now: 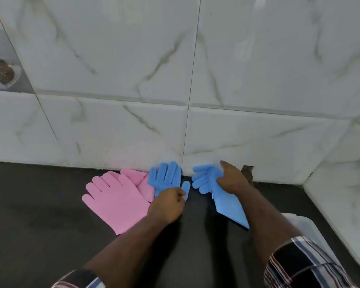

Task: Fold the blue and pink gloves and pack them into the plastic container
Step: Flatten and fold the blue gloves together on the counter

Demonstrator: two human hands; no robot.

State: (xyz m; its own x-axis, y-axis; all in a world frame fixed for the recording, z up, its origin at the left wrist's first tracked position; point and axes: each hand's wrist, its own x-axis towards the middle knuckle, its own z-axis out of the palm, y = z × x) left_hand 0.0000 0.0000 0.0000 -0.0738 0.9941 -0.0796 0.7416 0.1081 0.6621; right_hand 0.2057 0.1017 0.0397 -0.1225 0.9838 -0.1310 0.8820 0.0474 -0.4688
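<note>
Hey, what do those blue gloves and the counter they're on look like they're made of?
The blue gloves look like silicone or soft rubber: matte, one solid colour, with rows of small bristles showing at the right one's edge. The counter looks like dark polished stone, perhaps granite, with a faint sheen and speckle.

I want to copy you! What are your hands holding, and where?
Right hand grips one blue glove by its palm. Left hand pinches the other near its thumb.

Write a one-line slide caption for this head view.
Each hand grips a blue glove, left hand one, right hand another, beside pink gloves on a dark counter.
</note>
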